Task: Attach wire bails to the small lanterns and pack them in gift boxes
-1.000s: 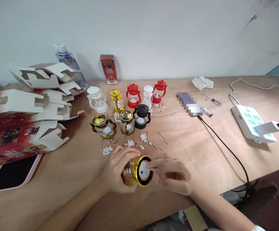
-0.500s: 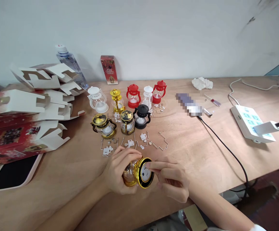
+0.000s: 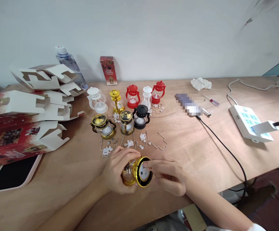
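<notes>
My left hand [image 3: 118, 170] is wrapped around a small gold lantern [image 3: 130, 173] with a clear body. The lantern lies tilted on its side, its round base turned towards my right hand [image 3: 169, 175]. A white disc [image 3: 144, 171] sits in the middle of that base, inside a black and gold ring. The right index fingertip touches the disc near its upper edge; the other fingers are loosely bent and the thumb is apart below. Beyond my hands lie bent wire handles [image 3: 162, 145] and small white plastic pieces [image 3: 130, 143].
Behind the loose parts stand several small lanterns, among them a black lantern [image 3: 141, 117] and a red lantern [image 3: 133, 97]. Opened red boxes [image 3: 16, 134] and a phone [image 3: 13, 173] occupy the left. Rightwards are a screwdriver [image 3: 211, 100], a power strip [image 3: 251, 123] and a black cable [image 3: 222, 146].
The right hand has shifted slightly up and left, its index fingertip still on the base. The lantern stays in my left hand. The whole view has moved a little.
</notes>
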A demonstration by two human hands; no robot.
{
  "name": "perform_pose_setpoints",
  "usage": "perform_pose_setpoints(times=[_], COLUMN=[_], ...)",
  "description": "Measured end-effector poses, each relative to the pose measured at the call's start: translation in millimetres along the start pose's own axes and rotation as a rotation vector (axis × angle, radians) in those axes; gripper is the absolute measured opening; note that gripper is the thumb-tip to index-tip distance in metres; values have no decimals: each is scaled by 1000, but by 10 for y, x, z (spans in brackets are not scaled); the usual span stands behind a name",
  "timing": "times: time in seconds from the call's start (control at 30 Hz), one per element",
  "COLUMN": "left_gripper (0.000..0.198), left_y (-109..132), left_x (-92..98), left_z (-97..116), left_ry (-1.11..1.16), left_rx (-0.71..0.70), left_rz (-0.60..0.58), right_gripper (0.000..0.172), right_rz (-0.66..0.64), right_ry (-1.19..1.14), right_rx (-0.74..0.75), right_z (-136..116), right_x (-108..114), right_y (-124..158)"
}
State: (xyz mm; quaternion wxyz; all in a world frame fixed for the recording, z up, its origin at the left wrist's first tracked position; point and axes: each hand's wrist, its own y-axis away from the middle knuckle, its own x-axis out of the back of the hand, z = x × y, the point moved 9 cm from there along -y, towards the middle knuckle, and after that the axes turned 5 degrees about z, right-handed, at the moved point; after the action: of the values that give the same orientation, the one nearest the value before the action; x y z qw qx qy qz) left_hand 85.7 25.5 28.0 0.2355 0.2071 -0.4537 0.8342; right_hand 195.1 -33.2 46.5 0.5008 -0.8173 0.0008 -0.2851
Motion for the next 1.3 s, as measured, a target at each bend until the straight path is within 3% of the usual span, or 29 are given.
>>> perform_pose_setpoints(times=[0.1,0.2,0.4,0.67,0.8,0.9,1.1,1.2,1.3], left_gripper=[46,46,48,50,48,49,46,36,38], left_y=[-12,-20,-15,24,46,31,15,46,54], left_x=[5,28,35,32,71,132,157,160,208], left_z=[-7,4,12,-14,-94,-125,-224,-310,-319], left_ry=[11,23,13,5,58,138,198,162,111], left_rx=[29,24,-16,-10,51,89,250,372,380], left_rz=[-7,18,35,34,72,132,161,173,220], right_gripper=[16,12,16,21,18,19,13,17,8], right_rz=[112,120,107,264,232,132,-450,-548,-560], right_ry=[-21,-28,-16,54,97,275,667,707,757], right_rx=[220,261,203,231,17,-190,-444,-454,-406], right_z=[-185,-216,-171,-140,72,346,822,849,835], right_x=[121,132,104,97,183,221,-75,-143,-188], right_y=[-91,-142,-169,-52,-97,-133,12,71,88])
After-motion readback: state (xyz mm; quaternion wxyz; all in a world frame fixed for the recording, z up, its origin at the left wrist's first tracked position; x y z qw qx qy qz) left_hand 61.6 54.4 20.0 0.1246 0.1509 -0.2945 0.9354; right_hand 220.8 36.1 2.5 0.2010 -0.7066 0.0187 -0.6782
